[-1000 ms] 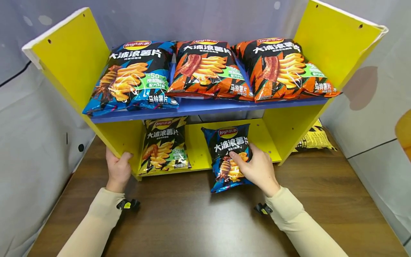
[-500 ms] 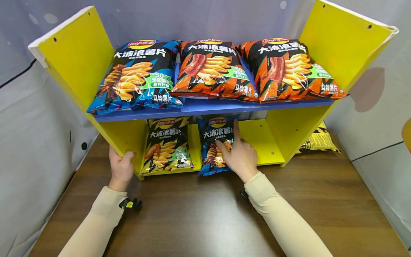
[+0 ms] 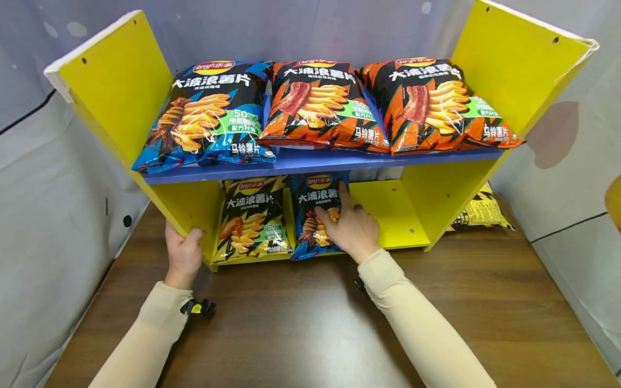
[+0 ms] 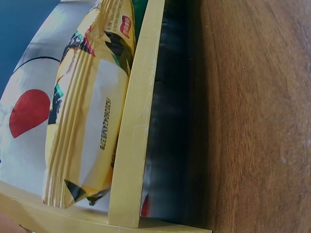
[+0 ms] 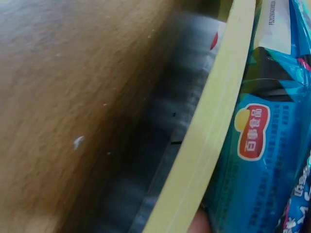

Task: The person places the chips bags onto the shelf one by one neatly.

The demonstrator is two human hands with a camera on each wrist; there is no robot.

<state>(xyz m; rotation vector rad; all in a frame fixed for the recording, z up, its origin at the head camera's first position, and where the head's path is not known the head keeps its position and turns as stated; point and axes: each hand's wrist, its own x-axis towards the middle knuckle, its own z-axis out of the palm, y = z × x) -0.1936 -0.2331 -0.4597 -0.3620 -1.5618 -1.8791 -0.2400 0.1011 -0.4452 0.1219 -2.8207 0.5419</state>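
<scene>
My left hand (image 3: pixel 183 253) grips the lower left side panel (image 3: pixel 181 207) of a yellow shelf unit, thumb in front, other fingers hidden behind it. On the bottom shelf, a yellow-and-black bag of potato chips (image 3: pixel 252 218) leans upright near that panel. To its right stands a blue-and-black bag of potato chips (image 3: pixel 312 196), also seen in the right wrist view as a blue bag (image 5: pixel 257 194). My right hand (image 3: pixel 356 229) presses it: the index finger lies straight along its right edge and the thumb rests on its front. The remaining right fingers are mostly hidden.
The blue upper shelf (image 3: pixel 330 160) carries a blue chip bag (image 3: pixel 208 116) and two orange chip bags, one in the middle (image 3: pixel 322 105) and one on the right (image 3: pixel 439 108). Another yellow bag (image 3: pixel 477 213) lies behind the right panel on the wooden table (image 3: pixel 301 323).
My right hand has moved the blue bag left and back, onto the bottom shelf beside the yellow bag. Its index finger has straightened along the bag's edge. The left hand keeps its place on the panel.
</scene>
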